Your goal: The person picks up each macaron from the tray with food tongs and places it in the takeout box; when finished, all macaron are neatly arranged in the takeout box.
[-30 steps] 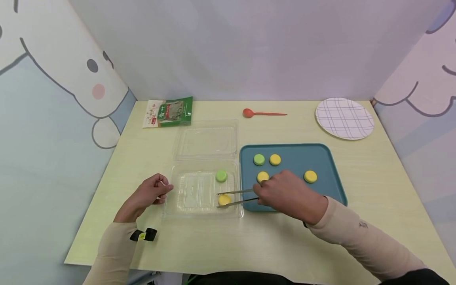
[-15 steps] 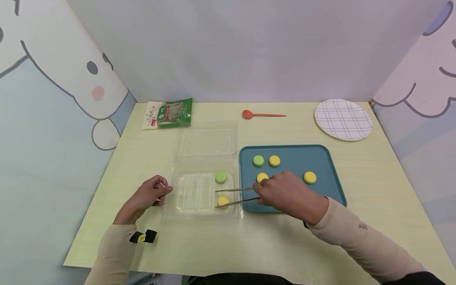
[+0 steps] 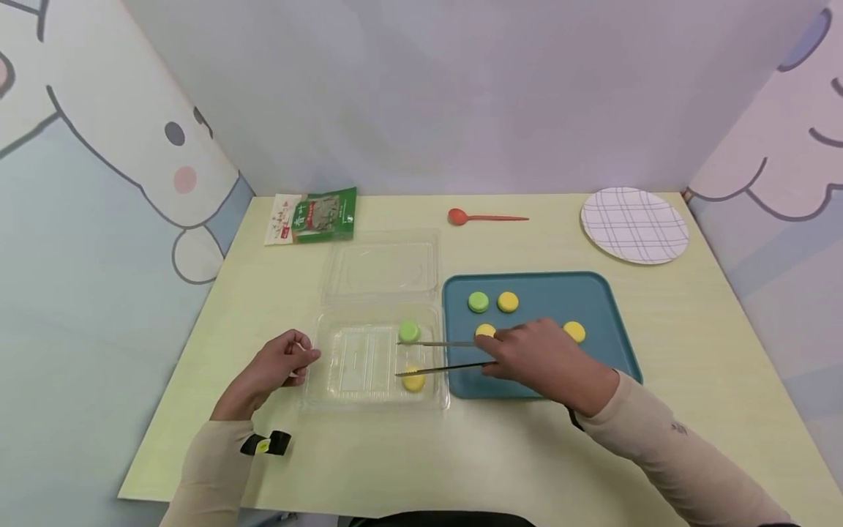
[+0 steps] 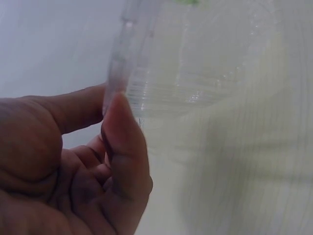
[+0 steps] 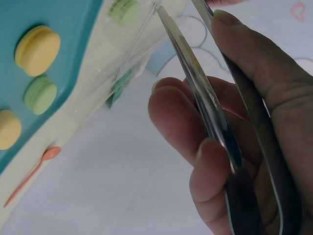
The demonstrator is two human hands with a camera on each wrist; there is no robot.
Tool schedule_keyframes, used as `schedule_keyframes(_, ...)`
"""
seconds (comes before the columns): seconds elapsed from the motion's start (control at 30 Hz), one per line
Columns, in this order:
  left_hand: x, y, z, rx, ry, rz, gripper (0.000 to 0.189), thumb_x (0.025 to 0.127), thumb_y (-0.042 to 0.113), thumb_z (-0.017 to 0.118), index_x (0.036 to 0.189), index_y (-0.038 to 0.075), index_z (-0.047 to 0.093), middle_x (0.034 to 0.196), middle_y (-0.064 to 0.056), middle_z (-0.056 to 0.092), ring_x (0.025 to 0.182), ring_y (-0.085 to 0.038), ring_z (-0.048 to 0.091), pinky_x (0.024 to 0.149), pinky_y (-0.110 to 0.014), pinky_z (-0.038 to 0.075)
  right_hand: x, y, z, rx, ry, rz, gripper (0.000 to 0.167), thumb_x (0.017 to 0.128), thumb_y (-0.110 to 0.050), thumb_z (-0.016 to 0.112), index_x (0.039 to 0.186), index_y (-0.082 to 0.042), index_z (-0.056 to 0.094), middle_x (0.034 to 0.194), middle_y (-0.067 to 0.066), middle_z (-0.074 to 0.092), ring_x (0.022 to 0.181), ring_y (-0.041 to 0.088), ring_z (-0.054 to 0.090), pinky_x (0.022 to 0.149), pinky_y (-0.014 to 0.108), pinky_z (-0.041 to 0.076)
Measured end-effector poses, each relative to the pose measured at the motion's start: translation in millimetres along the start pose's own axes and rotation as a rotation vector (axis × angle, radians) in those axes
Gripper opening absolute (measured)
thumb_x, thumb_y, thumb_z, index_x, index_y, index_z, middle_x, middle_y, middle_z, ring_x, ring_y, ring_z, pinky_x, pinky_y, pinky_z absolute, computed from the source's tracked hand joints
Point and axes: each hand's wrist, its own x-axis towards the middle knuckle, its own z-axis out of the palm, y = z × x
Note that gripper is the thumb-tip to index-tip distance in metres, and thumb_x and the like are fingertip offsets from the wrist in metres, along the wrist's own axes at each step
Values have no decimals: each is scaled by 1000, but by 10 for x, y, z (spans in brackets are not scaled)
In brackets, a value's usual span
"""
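Observation:
My left hand (image 3: 273,366) pinches the left rim of a clear plastic hinged container (image 3: 365,391) between thumb and fingers; the left wrist view shows this pinch on the rim (image 4: 117,73). Metal tongs (image 3: 448,368) are held in my right hand (image 3: 546,359), their arms spread and reaching over the container from the right. Inside it lie a green macaron (image 3: 409,331) and, nearer me, a yellow macaron (image 3: 413,382). One tong arm crosses over the yellow one's far part, the other passes by the green one's near edge. Nothing is gripped between the tips.
A blue tray (image 3: 560,293) on the right bears a green macaron (image 3: 478,301) and several yellow ones, one partly behind my right hand. Along the back lie a green-and-white packet (image 3: 323,214), a red spoon (image 3: 487,217) and a checked plate (image 3: 634,225). The container's lid (image 3: 382,267) lies folded back.
The tongs' arms, earlier on either side of the yellow macaron, have shifted away from me and off it. That macaron stays in the container. My left hand keeps its place.

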Motion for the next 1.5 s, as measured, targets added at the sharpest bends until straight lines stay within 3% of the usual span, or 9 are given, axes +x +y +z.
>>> schedule_keyframes(0.27, -11, -9, 6, -1, 5, 7, 19, 102, 14, 60, 103, 2, 46, 73, -4, 50, 63, -14, 50, 60, -29, 48, -127, 65, 93, 78, 87, 83, 39, 77, -39, 87, 99, -16, 64, 57, -10, 42, 43, 5, 34, 37, 23, 22)
schedule_keyframes(0.53, -9, 1, 13, 3, 3, 7, 20, 102, 15, 61, 103, 2, 46, 73, -3, 50, 63, -14, 49, 59, -30, 47, -274, 93, 225, 127, 162, 106, 44, 73, -37, 90, 105, -14, 70, 64, -9, 60, 45, 5, 47, 38, 20, 26)
schedule_keyframes(0.6, -6, 1, 12, 4, 4, 9, 20, 102, 15, 61, 103, 2, 46, 72, -3, 50, 63, -14, 49, 59, -29, 46, -309, 100, 255, 134, 183, 111, 41, 82, -44, 82, 107, -13, 71, 67, -8, 64, 46, 6, 51, 39, 20, 27)
schedule_keyframes(0.7, -3, -6, 14, -2, 3, 3, 20, 102, 15, 61, 103, 2, 46, 72, -3, 50, 63, -14, 49, 59, -29, 46, -363, 115, 305, 137, 214, 124, 48, 97, -57, 57, 109, -13, 72, 71, -6, 69, 48, 7, 56, 38, 19, 26)
schedule_keyframes(0.77, -4, -11, 18, -6, 1, -1, 21, 102, 15, 62, 103, 2, 46, 72, -3, 50, 63, -14, 49, 59, -29, 47, -394, 120, 334, 143, 231, 130, 60, 101, -61, 38, 109, -13, 73, 72, -5, 70, 49, 7, 58, 38, 19, 25)
schedule_keyframes(0.83, -3, -15, 18, -9, -1, -4, 21, 102, 15, 61, 103, 2, 45, 72, -3, 50, 64, -14, 49, 59, -29, 47, -423, 121, 357, 142, 246, 134, 65, 102, -62, 31, 108, -13, 73, 71, -4, 70, 50, 7, 59, 38, 18, 25)
schedule_keyframes(1.13, 1, -8, 10, -7, 3, 6, 21, 102, 15, 62, 103, 2, 45, 72, -3, 50, 63, -14, 49, 59, -30, 47, -514, 113, 339, 145, 296, 156, 64, 103, -61, 33, 107, -12, 75, 66, -3, 69, 48, 7, 57, 38, 18, 24)
schedule_keyframes(1.5, 5, -26, 11, -20, 3, 6, 20, 102, 15, 60, 102, 3, 45, 73, -4, 49, 63, -15, 48, 58, -30, 45, -639, 151, 334, 148, 341, 207, 63, 102, -63, 37, 105, -12, 75, 67, -4, 68, 50, 4, 57, 39, 21, 35)
